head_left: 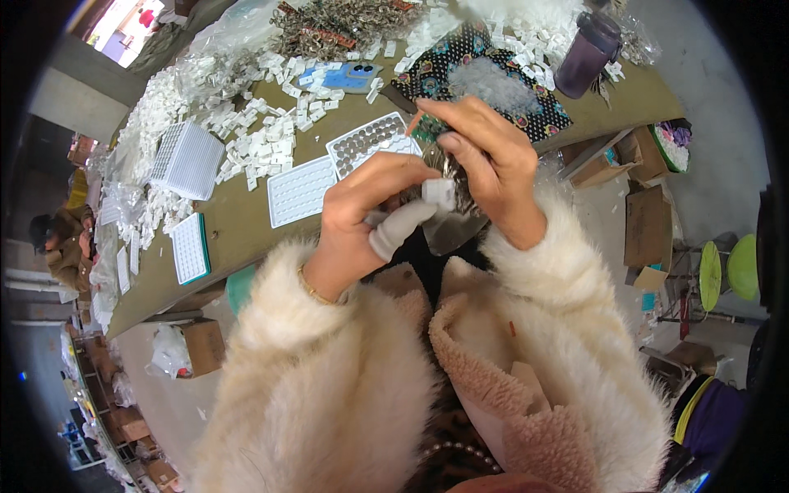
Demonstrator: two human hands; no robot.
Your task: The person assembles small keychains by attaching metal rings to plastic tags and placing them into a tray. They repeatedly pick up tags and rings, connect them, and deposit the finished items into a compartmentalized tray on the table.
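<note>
My left hand [362, 215] is closed, pinching a small white plastic piece [440, 194] between thumb and fingers. A white cover wraps its thumb. Just to the right, my right hand [491, 156] is curled, with a thin orange-brown strip [413, 122] at its index fingertip. Beneath the hands lies a bunch of shiny thin metal parts [462, 193], partly hidden by them. Beyond the left hand, a white tray [332, 149] holds rows of round silver discs. Beside it lies a white tray with unfilled round pockets [302, 191].
White plastic pieces [261, 140] heap across the table's left and back. A stack of white trays [187, 160], a metal-strip pile [329, 31], a blue phone-like object [349, 76], a patterned cloth [538, 111] and a purple bottle [588, 53] lie around. Another person [66, 246] is far left.
</note>
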